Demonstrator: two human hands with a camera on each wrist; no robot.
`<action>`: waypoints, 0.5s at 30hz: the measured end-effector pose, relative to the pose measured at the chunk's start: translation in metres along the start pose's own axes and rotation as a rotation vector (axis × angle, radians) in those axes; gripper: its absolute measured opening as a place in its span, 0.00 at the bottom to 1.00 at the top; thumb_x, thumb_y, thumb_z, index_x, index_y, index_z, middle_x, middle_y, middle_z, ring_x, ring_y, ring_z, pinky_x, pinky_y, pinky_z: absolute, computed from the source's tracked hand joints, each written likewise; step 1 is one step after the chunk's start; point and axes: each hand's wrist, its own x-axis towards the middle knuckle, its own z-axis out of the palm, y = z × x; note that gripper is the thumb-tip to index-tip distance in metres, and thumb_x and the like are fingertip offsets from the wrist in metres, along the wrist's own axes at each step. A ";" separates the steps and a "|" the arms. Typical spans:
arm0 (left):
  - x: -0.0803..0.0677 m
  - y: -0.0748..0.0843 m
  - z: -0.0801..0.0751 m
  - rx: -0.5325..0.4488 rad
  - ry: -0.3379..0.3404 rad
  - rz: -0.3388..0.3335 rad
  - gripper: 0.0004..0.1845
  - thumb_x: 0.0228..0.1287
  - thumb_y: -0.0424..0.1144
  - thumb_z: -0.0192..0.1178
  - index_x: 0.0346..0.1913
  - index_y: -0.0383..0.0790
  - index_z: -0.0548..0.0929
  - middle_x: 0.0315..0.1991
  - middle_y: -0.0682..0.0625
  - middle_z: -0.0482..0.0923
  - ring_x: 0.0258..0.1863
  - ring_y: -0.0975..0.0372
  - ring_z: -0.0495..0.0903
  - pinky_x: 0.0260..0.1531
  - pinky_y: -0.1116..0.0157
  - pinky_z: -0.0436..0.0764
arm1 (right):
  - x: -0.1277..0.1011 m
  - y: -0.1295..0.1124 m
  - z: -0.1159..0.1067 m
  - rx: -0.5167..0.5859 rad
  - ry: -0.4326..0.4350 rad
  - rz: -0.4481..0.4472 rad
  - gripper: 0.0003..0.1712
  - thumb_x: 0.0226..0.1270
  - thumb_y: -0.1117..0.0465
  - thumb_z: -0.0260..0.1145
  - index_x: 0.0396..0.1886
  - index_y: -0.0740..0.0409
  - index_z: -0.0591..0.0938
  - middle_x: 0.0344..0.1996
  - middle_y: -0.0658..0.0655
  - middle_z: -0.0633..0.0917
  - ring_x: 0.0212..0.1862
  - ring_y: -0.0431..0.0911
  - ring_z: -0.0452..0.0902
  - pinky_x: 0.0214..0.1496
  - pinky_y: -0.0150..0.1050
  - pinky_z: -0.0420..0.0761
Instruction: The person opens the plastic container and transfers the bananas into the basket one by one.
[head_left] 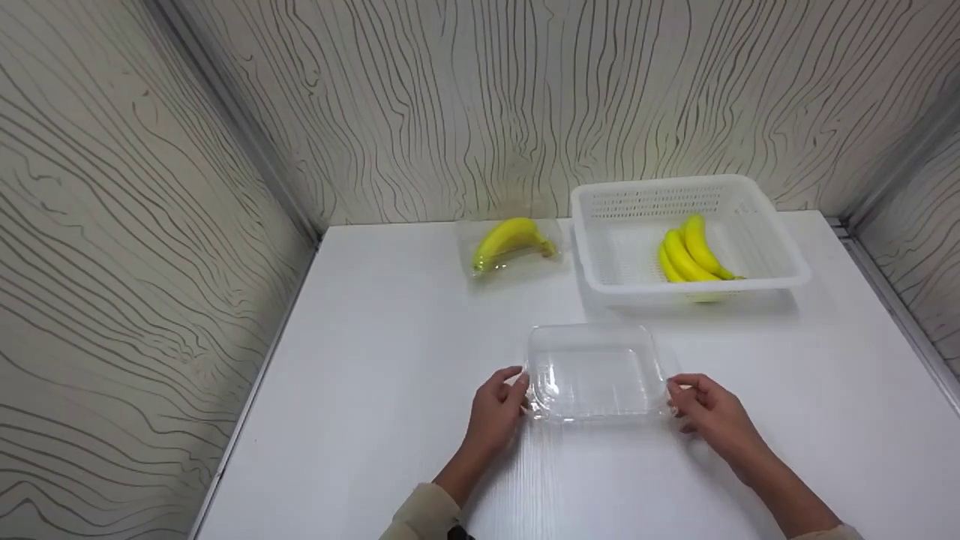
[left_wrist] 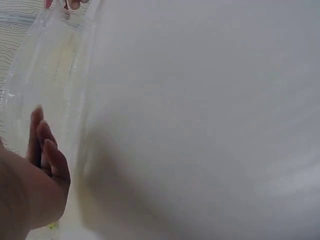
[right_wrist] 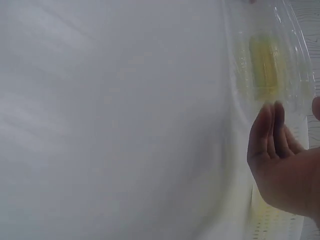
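Note:
A clear plastic container [head_left: 592,415] is at the middle of the white table, with nothing visible inside it. My left hand [head_left: 496,409] pinches its left edge between thumb and fingers. At the opposite edge, my right hand [head_left: 712,416] holds it the same way. In the left wrist view, the fingers of the left hand [left_wrist: 47,170] lie along the transparent wall [left_wrist: 50,85]. Yellow shows through the container [right_wrist: 240,75] in the right wrist view, above the fingertips of the right hand [right_wrist: 280,155].
Behind, a banana [head_left: 510,238] lies in another clear plastic container [head_left: 469,232]. To its right stands a white perforated basket [head_left: 787,262] holding a bunch of yellow bananas [head_left: 686,255]. Patterned panels [head_left: 450,97] enclose the table [head_left: 360,375] at the back and sides.

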 end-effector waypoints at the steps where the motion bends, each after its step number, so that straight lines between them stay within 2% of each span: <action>1: 0.001 0.001 0.001 0.029 0.024 -0.001 0.29 0.79 0.57 0.58 0.72 0.42 0.78 0.39 0.51 0.88 0.37 0.64 0.84 0.41 0.63 0.84 | -0.001 -0.002 0.002 -0.023 0.011 -0.019 0.36 0.84 0.40 0.58 0.78 0.58 0.69 0.56 0.60 0.87 0.53 0.45 0.84 0.48 0.36 0.88; 4: 0.004 0.006 0.006 0.068 0.053 -0.002 0.35 0.77 0.60 0.60 0.77 0.45 0.72 0.60 0.48 0.83 0.56 0.58 0.84 0.56 0.55 0.85 | -0.002 -0.009 0.006 -0.057 0.004 -0.074 0.42 0.84 0.39 0.57 0.86 0.52 0.58 0.74 0.68 0.75 0.69 0.57 0.80 0.56 0.40 0.89; 7: 0.007 0.011 0.013 0.048 0.024 -0.012 0.43 0.75 0.61 0.62 0.84 0.46 0.61 0.76 0.42 0.72 0.74 0.47 0.76 0.70 0.48 0.80 | -0.002 -0.013 0.009 -0.045 -0.027 -0.095 0.47 0.84 0.38 0.56 0.90 0.47 0.48 0.82 0.71 0.63 0.80 0.67 0.66 0.65 0.49 0.87; 10: 0.008 0.013 0.019 0.004 -0.017 -0.032 0.50 0.72 0.63 0.64 0.87 0.46 0.54 0.83 0.38 0.63 0.82 0.42 0.66 0.77 0.42 0.72 | 0.000 -0.014 0.013 -0.029 -0.050 -0.102 0.48 0.85 0.39 0.55 0.90 0.44 0.42 0.85 0.74 0.55 0.83 0.71 0.60 0.68 0.55 0.85; 15: 0.006 0.013 0.023 -0.019 -0.041 -0.049 0.52 0.70 0.62 0.66 0.87 0.48 0.52 0.83 0.37 0.63 0.82 0.41 0.65 0.78 0.38 0.68 | 0.003 -0.013 0.019 -0.017 -0.053 -0.117 0.46 0.85 0.41 0.55 0.90 0.42 0.44 0.85 0.73 0.55 0.80 0.70 0.65 0.68 0.55 0.85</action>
